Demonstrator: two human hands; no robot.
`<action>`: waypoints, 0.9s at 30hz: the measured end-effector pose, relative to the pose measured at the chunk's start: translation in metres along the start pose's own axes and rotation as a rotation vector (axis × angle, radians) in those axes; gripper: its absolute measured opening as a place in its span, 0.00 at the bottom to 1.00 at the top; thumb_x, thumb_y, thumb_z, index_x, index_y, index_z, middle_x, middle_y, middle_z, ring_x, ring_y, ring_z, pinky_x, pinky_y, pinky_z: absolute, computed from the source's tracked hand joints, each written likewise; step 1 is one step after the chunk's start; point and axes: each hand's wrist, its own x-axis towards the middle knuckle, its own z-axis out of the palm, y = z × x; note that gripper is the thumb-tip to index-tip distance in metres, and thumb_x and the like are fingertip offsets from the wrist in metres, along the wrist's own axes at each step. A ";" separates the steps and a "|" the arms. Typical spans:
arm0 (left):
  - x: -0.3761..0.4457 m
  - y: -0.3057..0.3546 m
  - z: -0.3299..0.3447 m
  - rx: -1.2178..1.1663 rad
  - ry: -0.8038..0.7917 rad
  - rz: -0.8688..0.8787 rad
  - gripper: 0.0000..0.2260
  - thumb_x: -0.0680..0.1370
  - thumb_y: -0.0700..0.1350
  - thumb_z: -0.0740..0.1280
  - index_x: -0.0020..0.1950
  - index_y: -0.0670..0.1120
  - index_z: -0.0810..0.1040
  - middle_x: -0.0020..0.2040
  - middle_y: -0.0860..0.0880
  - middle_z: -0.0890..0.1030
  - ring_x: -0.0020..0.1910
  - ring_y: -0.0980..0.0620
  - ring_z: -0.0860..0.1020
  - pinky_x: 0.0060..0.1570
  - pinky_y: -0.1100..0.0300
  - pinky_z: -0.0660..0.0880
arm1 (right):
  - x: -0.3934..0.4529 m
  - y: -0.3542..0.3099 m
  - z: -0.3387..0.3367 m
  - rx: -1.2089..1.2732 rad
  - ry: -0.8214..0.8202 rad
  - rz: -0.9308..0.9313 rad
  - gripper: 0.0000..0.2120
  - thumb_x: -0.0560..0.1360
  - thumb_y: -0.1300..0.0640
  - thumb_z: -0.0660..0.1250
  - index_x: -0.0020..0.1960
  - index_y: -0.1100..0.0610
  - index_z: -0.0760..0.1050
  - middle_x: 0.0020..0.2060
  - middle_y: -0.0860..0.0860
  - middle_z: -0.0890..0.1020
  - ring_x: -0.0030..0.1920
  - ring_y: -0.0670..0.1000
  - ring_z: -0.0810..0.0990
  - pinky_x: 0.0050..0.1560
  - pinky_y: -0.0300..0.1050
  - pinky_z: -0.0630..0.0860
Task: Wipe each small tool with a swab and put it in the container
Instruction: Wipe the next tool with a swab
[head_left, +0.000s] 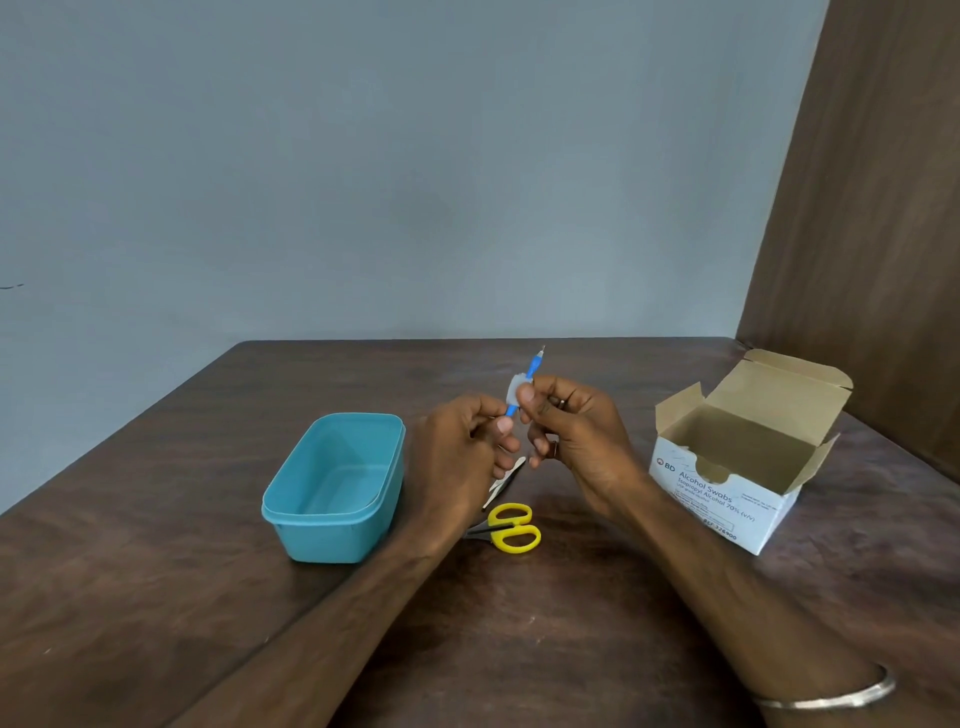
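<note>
Above the table's middle, my left hand (462, 452) pinches the lower end of a thin blue-handled tool (529, 370) whose metal tip points up and away. My right hand (569, 434) pinches a white swab (513, 391) wrapped around the tool's shaft. A teal plastic container (337, 486) stands to the left of my hands with nothing visible inside. Under my left hand lie metal tweezers (506, 475), partly hidden, and yellow-handled scissors (511, 527) whose blades my left wrist hides.
An open white cardboard box of alcohol swabs (737, 462) stands on the right of the dark wooden table (156, 545). A grey wall lies behind the table's far edge, and a brown wooden panel (872, 208) rises at the right.
</note>
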 end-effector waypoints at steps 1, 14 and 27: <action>0.000 0.000 0.000 0.003 0.002 0.001 0.10 0.79 0.38 0.66 0.43 0.51 0.80 0.33 0.48 0.83 0.30 0.52 0.81 0.38 0.47 0.82 | 0.000 0.000 0.000 -0.012 -0.012 -0.006 0.05 0.77 0.56 0.70 0.47 0.56 0.83 0.35 0.53 0.77 0.27 0.49 0.69 0.27 0.44 0.74; 0.006 0.007 -0.007 0.059 0.142 0.096 0.13 0.79 0.49 0.67 0.63 0.50 0.80 0.54 0.55 0.83 0.52 0.60 0.79 0.52 0.64 0.76 | 0.000 -0.002 -0.001 -0.282 -0.042 -0.106 0.06 0.77 0.57 0.72 0.49 0.59 0.83 0.34 0.55 0.76 0.26 0.47 0.68 0.29 0.47 0.71; 0.006 0.023 -0.015 -0.049 0.256 0.083 0.02 0.73 0.46 0.75 0.41 0.52 0.83 0.37 0.59 0.83 0.38 0.69 0.79 0.38 0.78 0.70 | -0.007 -0.005 0.007 -0.416 -0.247 -0.106 0.04 0.78 0.54 0.70 0.50 0.53 0.83 0.36 0.48 0.81 0.30 0.45 0.73 0.29 0.46 0.75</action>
